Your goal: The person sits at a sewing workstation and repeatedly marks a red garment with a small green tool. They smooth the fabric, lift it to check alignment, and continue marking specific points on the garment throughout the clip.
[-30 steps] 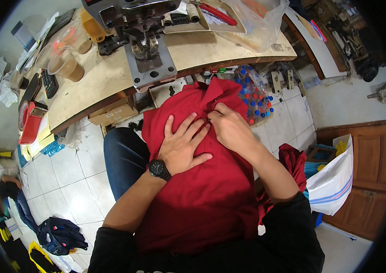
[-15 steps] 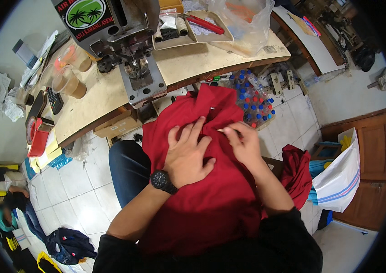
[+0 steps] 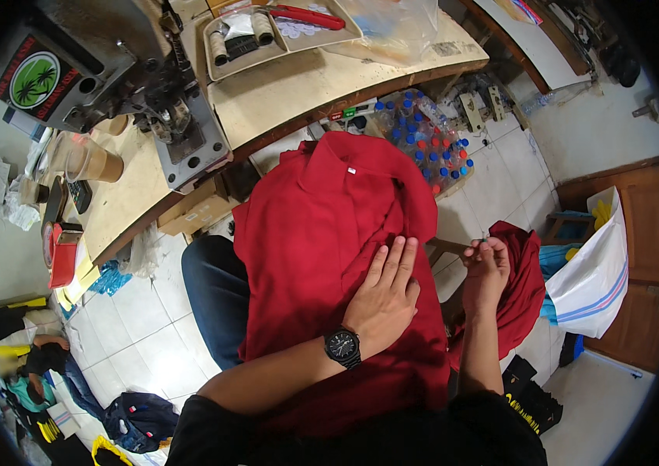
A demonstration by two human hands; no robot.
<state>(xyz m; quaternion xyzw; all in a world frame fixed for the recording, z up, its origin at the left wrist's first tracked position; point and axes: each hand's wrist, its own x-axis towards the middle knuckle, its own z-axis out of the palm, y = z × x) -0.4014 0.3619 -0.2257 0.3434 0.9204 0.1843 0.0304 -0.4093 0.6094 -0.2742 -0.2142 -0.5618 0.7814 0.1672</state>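
A red collared shirt [image 3: 306, 233] lies spread over my lap, its collar toward the table and a small white label inside the neck. My left hand [image 3: 384, 291], with a black watch at the wrist, rests flat on the shirt, fingers stretched out. Off the shirt's right side, my right hand [image 3: 489, 272] is raised with its fingers pinched around a small thin object, too small to name. Behind that hand hangs more red cloth [image 3: 520, 287].
A sewing machine [image 3: 182, 144] stands on the curved table [image 3: 291, 89], beside a tray [image 3: 310, 48] of thread spools, white buttons and a red-handled tool. Plastic cups [image 3: 97, 161] sit at left. Capped bottles [image 3: 430, 151] fill the floor beyond; a white sack [image 3: 593, 279] stands right. Another person [image 3: 42, 361] is at far left.
My right hand has left the shirt and moved right and down. My left hand has slid right and toward me, its fingers closer together. The shirt's front lies flatter, and the view has shifted.
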